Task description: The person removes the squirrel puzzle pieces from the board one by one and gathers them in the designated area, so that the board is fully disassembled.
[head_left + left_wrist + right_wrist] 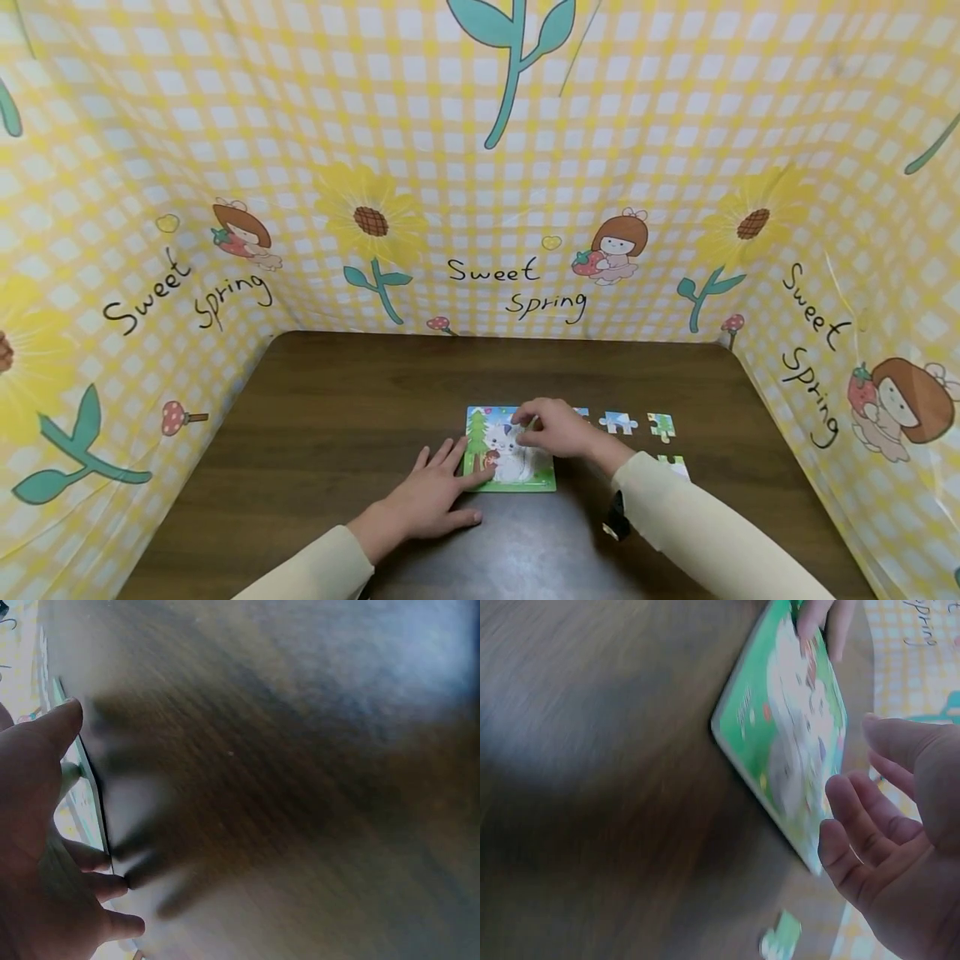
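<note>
A jigsaw puzzle board (546, 483) with a white cat, a tree and a green border lies flat on the table. My left hand (431, 497) spreads its fingers over the board's left edge, with straight fingers touching it and the thumb on the table. Over the board's upper right part hovers my right hand (561, 429), fingers loosely bent. In the right wrist view the thumb and fingers (847, 862) stand apart, and no piece shows between them. The right hand hides part of the picture in the head view.
Right of the board lie loose jigsaw pieces: a blue-and-white one (618, 422), a green-and-blue one (662, 426) and a green-and-white one (675, 467) partly behind the right sleeve (697, 521). Another piece (582, 412) shows beside the right hand. Yellow checked cloth (480, 208) walls the brown table (360, 383).
</note>
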`<state>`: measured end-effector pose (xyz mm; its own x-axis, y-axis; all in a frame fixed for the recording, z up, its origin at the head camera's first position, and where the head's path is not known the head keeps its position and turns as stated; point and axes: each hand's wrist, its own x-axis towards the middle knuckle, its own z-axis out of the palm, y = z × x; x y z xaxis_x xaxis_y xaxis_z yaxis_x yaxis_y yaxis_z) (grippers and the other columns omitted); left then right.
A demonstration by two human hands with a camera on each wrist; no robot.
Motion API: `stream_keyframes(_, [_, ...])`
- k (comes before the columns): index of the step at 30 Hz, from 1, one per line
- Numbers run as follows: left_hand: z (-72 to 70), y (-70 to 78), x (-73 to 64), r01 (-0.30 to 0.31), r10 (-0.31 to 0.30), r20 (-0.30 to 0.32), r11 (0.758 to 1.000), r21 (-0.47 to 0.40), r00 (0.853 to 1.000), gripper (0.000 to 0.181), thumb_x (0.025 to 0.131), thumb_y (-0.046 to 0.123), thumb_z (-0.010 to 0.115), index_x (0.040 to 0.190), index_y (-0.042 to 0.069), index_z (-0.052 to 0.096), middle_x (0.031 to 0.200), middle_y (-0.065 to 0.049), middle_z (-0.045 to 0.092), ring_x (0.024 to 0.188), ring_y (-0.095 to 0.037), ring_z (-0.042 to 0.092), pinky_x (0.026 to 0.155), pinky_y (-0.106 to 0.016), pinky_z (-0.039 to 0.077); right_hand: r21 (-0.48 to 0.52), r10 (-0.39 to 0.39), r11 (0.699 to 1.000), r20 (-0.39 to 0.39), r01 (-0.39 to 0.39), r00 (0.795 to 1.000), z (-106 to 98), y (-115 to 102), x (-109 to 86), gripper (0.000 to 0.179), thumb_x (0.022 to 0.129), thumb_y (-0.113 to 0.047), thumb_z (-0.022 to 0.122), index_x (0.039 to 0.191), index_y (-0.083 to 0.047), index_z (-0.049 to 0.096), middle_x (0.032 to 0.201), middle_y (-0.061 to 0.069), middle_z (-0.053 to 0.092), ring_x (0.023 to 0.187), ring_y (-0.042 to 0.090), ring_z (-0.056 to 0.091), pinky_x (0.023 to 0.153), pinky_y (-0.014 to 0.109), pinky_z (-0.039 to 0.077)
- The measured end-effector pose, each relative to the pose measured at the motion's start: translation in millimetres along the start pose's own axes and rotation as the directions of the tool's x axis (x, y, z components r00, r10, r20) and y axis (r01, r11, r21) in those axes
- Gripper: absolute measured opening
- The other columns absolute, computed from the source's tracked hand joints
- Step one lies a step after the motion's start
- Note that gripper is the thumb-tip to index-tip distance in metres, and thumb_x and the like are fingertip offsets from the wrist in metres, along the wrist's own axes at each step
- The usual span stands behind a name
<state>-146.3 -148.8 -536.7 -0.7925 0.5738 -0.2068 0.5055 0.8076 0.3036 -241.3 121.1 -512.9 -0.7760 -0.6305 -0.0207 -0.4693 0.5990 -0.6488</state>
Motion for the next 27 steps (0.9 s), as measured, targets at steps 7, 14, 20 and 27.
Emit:
stream_keyframes(7, [0.1, -0.6, -0.1, -0.013, 0.013, 0.003, 1.000, 0.013, 1.000, 0.065, 0.098, 0.063, 0.057, 0.158, 0.044, 0.037, 0.169, -0.025, 0.016, 0.154, -0.048, 0.022, 0.112, -0.076, 0.024, -0.013, -0.013, 1.000, 0.012, 0.013, 1.000, 15.8, -8.2, 14.6, 0.031, 0.093, -0.016, 0.076, 0.122, -0.005, 0.072, 0.113, 0.011, 0.072, 0.091, 0.020, 0.070, 0.079, 0.036, 0.057])
stream_keyframes(14, [2.8, -1.3, -0.1, -0.006, 0.006, 0.006, 1.000, 0.000, 1.000, 0.065, 0.099, 0.061, 0.056, 0.158, 0.044, 0.036, 0.170, -0.023, 0.012, 0.155, -0.047, 0.018, 0.112, -0.075, 0.025, 0.007, 0.026, 1.000, 0.044, -0.026, 0.999, 25.8, -6.4, 21.1, 0.035, 0.095, -0.018, 0.074, 0.128, -0.007, 0.070, 0.118, 0.008, 0.071, 0.096, 0.020, 0.071, 0.079, 0.036, 0.057])
stream_keyframes(20, [2.7, -0.3, -1.2, -0.014, 0.014, -0.011, 1.000, -0.002, 1.000, 0.065, 0.099, 0.060, 0.058, 0.158, 0.042, 0.039, 0.171, -0.022, 0.013, 0.154, -0.049, 0.020, 0.110, -0.077, 0.026, -0.008, 0.028, 1.000, 0.042, -0.028, 0.999, 28.8, -7.8, 22.6, 0.033, 0.095, -0.018, 0.074, 0.127, -0.009, 0.070, 0.114, 0.005, 0.072, 0.096, 0.018, 0.071, 0.079, 0.034, 0.057])
stream_keyframes(27, [2.2, -1.0, -1.3, -0.008, 0.008, 0.001, 1.000, 0.010, 1.000, 0.065, 0.099, 0.062, 0.056, 0.158, 0.043, 0.037, 0.171, -0.021, 0.014, 0.154, -0.050, 0.020, 0.110, -0.077, 0.027, 0.023, 0.036, 0.999, 0.073, -0.038, 0.997, 30.3, -14.3, 22.6, 0.034, 0.096, -0.017, 0.073, 0.128, -0.008, 0.070, 0.113, 0.006, 0.073, 0.095, 0.017, 0.070, 0.077, 0.032, 0.057])
